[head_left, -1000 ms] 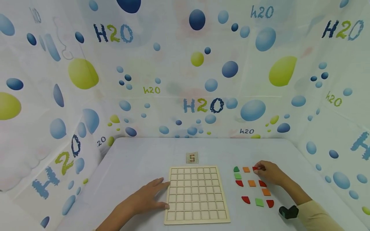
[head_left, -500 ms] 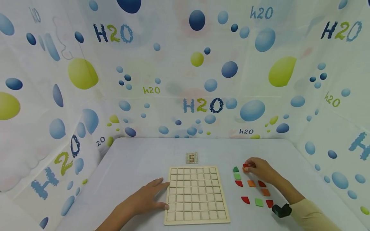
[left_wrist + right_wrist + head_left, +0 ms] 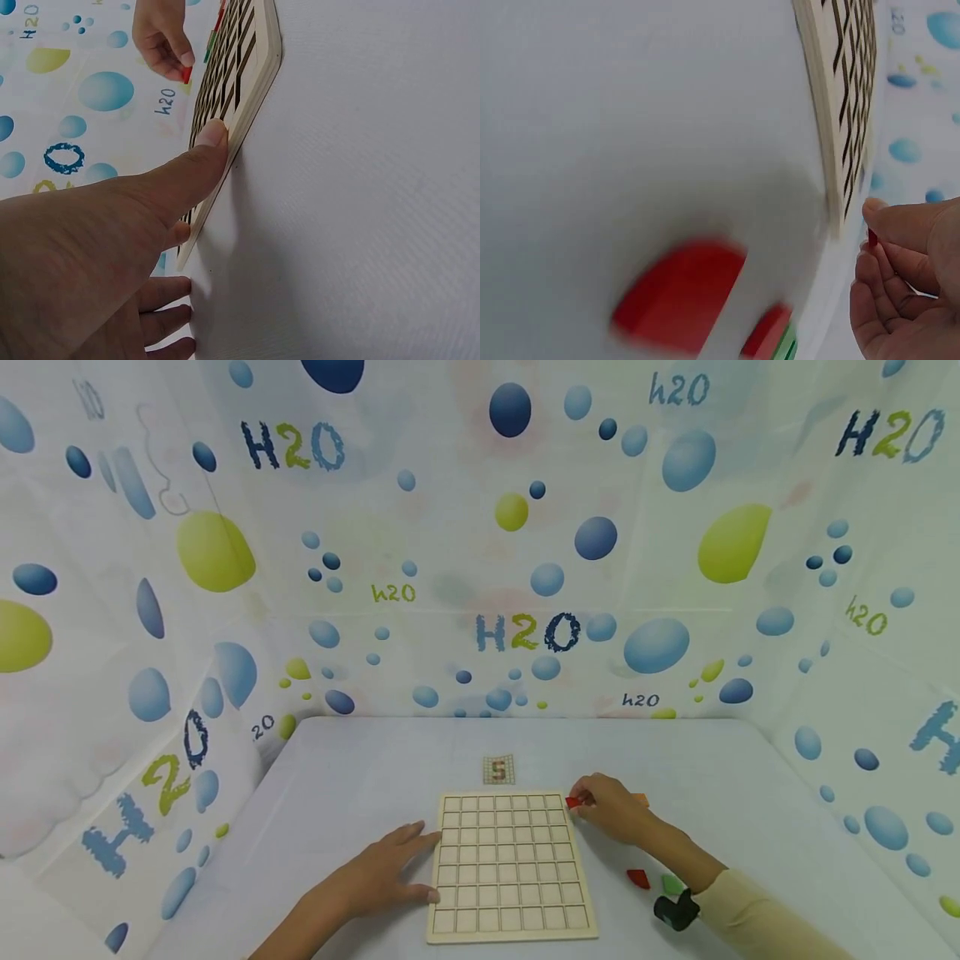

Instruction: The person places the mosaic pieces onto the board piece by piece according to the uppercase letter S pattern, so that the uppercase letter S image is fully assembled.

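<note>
In the head view, a pale wooden grid board (image 3: 512, 868) lies flat on the white table. My left hand (image 3: 375, 875) rests at its left side with fingers spread; in the left wrist view the thumb (image 3: 211, 135) lies on the board's rim. Between thumb and fingertips, my right hand (image 3: 613, 807) pinches a red quarter-circle tile (image 3: 573, 802) near the board's far right corner. A corner of an orange tile (image 3: 642, 799) shows behind that hand. Nearer lie a red quarter-circle tile (image 3: 638, 878) and a green square tile (image 3: 672, 884). My right forearm hides other tiles.
Behind the board lies a small patterned card (image 3: 498, 769). A black wrist camera (image 3: 677, 910) sits by the right sleeve, low over the table. A white backdrop (image 3: 450, 510) printed with blue and green drops stands around the table's back and sides.
My right hand has carried the red quarter-circle tile leftward from the loose tiles to the board's far right corner. My left hand stays where it was.
</note>
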Action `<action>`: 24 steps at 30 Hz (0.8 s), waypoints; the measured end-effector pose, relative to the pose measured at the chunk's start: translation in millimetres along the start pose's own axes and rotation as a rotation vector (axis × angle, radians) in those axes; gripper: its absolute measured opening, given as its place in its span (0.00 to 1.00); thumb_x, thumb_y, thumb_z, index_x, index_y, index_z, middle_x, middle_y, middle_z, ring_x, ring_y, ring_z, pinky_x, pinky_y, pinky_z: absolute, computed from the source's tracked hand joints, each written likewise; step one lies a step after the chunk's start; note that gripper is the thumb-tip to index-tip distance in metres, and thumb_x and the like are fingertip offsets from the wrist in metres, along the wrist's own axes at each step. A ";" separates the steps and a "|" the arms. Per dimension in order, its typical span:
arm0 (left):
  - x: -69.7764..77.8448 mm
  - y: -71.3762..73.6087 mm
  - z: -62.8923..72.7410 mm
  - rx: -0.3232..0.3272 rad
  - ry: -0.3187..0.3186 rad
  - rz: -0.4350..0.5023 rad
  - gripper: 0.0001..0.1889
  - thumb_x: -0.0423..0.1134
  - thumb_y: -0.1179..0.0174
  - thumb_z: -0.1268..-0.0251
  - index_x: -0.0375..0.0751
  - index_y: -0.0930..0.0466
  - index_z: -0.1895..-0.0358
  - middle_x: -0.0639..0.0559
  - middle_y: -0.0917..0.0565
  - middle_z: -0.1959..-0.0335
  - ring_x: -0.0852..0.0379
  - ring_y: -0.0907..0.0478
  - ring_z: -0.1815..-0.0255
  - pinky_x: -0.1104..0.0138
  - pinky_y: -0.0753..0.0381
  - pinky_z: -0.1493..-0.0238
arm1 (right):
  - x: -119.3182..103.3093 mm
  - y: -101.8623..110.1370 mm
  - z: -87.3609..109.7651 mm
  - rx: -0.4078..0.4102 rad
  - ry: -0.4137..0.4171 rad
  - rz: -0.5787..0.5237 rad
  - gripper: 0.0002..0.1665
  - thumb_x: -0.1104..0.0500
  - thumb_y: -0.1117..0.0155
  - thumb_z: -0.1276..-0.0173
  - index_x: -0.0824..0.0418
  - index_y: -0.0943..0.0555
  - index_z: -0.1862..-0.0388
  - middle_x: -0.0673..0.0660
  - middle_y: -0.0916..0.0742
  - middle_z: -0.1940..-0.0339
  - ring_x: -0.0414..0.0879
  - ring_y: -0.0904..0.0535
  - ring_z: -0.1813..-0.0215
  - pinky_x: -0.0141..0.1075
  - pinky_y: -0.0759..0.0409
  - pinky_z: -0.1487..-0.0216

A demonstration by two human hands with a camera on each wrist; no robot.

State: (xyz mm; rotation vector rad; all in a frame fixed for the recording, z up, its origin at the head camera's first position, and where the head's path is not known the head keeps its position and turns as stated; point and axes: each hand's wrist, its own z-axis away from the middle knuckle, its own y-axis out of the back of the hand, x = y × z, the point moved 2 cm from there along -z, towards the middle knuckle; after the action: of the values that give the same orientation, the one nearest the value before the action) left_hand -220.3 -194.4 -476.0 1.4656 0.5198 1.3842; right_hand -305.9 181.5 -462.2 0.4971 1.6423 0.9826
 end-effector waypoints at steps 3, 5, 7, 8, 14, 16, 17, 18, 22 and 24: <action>0.2 -0.1 0.0 -0.002 0.005 0.003 0.48 0.68 0.27 0.45 0.52 0.29 0.22 0.36 0.36 0.18 0.32 0.38 0.19 0.34 0.33 0.25 | -14.0 -11.5 -2.0 0.000 0.049 -0.011 0.08 0.64 0.26 0.30 0.62 0.15 0.54 0.51 0.17 0.60 0.43 0.23 0.56 0.38 0.18 0.54; 0.0 -0.3 0.0 -0.001 0.005 0.004 0.48 0.68 0.27 0.45 0.53 0.29 0.22 0.37 0.36 0.18 0.32 0.38 0.19 0.34 0.33 0.25 | -21.0 -19.0 -4.3 -0.003 0.059 -0.023 0.08 0.64 0.26 0.30 0.62 0.15 0.55 0.51 0.17 0.59 0.43 0.22 0.56 0.38 0.17 0.53; -0.2 -0.7 -0.3 0.001 0.004 0.005 0.48 0.68 0.27 0.45 0.53 0.29 0.21 0.37 0.36 0.18 0.32 0.38 0.19 0.34 0.33 0.25 | -25.6 -27.0 -7.3 -0.007 0.075 -0.024 0.08 0.64 0.26 0.30 0.62 0.15 0.55 0.51 0.17 0.59 0.43 0.22 0.55 0.38 0.16 0.52; -0.4 -0.8 -0.2 0.002 0.002 0.005 0.48 0.68 0.27 0.45 0.53 0.29 0.21 0.37 0.36 0.18 0.32 0.38 0.19 0.35 0.33 0.25 | -27.9 -30.3 -8.7 -0.008 0.085 -0.027 0.07 0.65 0.27 0.29 0.62 0.15 0.55 0.51 0.17 0.59 0.43 0.21 0.55 0.38 0.16 0.52; -1.2 -1.2 0.5 0.003 -0.003 0.005 0.48 0.68 0.27 0.45 0.53 0.29 0.21 0.36 0.36 0.18 0.32 0.38 0.19 0.34 0.34 0.25 | -40.6 -45.5 -14.4 -0.025 0.127 -0.011 0.06 0.66 0.26 0.30 0.64 0.15 0.57 0.53 0.17 0.59 0.44 0.21 0.56 0.39 0.15 0.54; -1.3 -1.2 0.7 0.003 -0.004 0.007 0.48 0.68 0.27 0.44 0.53 0.29 0.21 0.36 0.36 0.18 0.32 0.39 0.18 0.34 0.34 0.25 | -44.6 -48.8 -14.7 -0.034 0.131 -0.022 0.07 0.66 0.26 0.30 0.65 0.16 0.57 0.54 0.17 0.59 0.45 0.20 0.55 0.40 0.15 0.53; -1.2 -1.2 0.8 0.004 -0.005 0.009 0.48 0.68 0.27 0.44 0.53 0.29 0.21 0.36 0.36 0.18 0.32 0.39 0.18 0.34 0.34 0.25 | -46.6 -50.0 -14.7 -0.039 0.135 -0.029 0.07 0.66 0.27 0.30 0.66 0.16 0.57 0.55 0.17 0.58 0.45 0.20 0.55 0.41 0.15 0.53; -1.3 -1.3 0.8 0.005 -0.008 0.010 0.48 0.68 0.27 0.44 0.53 0.29 0.21 0.36 0.36 0.18 0.32 0.39 0.18 0.34 0.34 0.25 | -48.3 -51.3 -14.7 -0.040 0.140 -0.035 0.07 0.67 0.26 0.30 0.66 0.16 0.57 0.56 0.17 0.58 0.46 0.20 0.55 0.42 0.15 0.53; -1.6 -1.8 0.9 0.012 -0.020 0.009 0.47 0.68 0.27 0.43 0.54 0.29 0.21 0.37 0.36 0.18 0.32 0.39 0.18 0.35 0.33 0.25 | -52.9 -56.0 -16.0 -0.032 0.146 -0.023 0.07 0.67 0.27 0.30 0.67 0.16 0.56 0.57 0.17 0.59 0.48 0.19 0.55 0.43 0.15 0.54; -2.0 -2.2 0.9 0.011 -0.019 0.009 0.47 0.68 0.27 0.43 0.54 0.29 0.21 0.37 0.36 0.18 0.32 0.39 0.18 0.35 0.34 0.25 | -54.0 -57.5 -17.3 -0.021 0.141 -0.007 0.06 0.68 0.27 0.31 0.67 0.15 0.57 0.56 0.17 0.60 0.47 0.19 0.55 0.42 0.15 0.54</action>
State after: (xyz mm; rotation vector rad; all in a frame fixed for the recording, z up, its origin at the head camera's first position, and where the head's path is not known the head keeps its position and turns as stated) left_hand -219.3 -195.6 -478.7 1.4898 0.5098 1.3755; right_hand -296.1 102.5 -476.0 0.4157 1.7565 1.0486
